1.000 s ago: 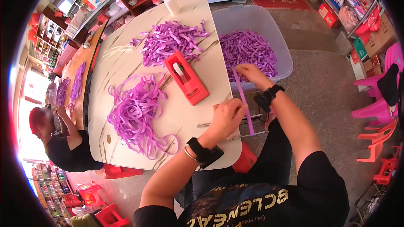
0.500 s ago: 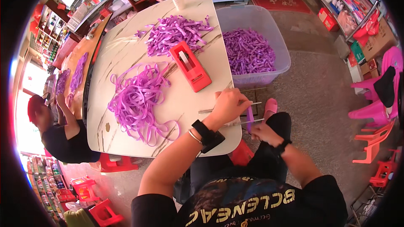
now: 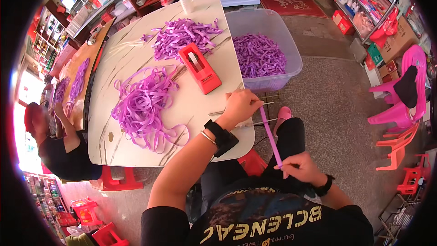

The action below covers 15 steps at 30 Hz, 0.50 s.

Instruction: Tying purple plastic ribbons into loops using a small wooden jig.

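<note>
A purple ribbon [image 3: 271, 139] is stretched taut between my hands, just off the table's right edge. My left hand [image 3: 243, 106] pinches its upper end beside two thin metal rods [image 3: 266, 121] that jut out from the table. Lower down and nearer my body, my right hand [image 3: 302, 168] grips the other end between thumb and fingers. How the ribbon passes the rods is partly hidden by my left fingers. A loose tangle of purple ribbon [image 3: 144, 105] lies on the table left of my left hand. Beyond it are a red tape dispenser [image 3: 207, 78] and a pile of short purple ribbon pieces [image 3: 182, 36].
A clear plastic bin [image 3: 291, 61] full of purple ribbon pieces stands against the right side of the marbled table [image 3: 132, 155]. A white cup stack [image 3: 186, 4] stands at the far edge. Another person [image 3: 66, 148] sits at the left. Pink chairs [image 3: 400, 95] are at the right.
My right hand has drawn back toward my body, and a longer stretch of ribbon now shows between the hands. My left hand stays by the rods. The whole view has shifted slightly.
</note>
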### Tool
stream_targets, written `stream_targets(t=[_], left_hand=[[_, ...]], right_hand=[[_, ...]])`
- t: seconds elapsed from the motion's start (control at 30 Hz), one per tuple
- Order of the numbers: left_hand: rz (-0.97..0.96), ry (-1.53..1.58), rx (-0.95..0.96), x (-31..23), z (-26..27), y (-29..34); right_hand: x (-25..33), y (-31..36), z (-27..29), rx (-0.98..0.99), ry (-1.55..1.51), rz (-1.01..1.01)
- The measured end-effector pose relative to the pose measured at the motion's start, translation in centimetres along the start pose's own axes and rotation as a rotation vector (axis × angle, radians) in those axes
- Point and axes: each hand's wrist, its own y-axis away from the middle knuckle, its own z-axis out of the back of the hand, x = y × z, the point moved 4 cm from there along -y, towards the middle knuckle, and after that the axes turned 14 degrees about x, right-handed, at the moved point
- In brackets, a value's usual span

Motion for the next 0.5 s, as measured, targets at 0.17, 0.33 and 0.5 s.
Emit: stream_targets(t=[0.17, 0.33, 0.5], left_hand=[[0.014, 0.019, 0.012, 0.4, 0.0, 0.2], [-0.046, 0.024, -0.025, 0.0, 0.1, 0.1], [-0.059, 0.105, -0.100, 1.2, -0.3, -0.1]], right_hand=[[7.0, -3.5, 2.7, 0.062, 0.235, 0.228], [8.2, -8.4, 5.9, -0.009, 0.056, 0.220], [4.6, -15.1, 9.8, -0.020, -0.238, 0.137]])
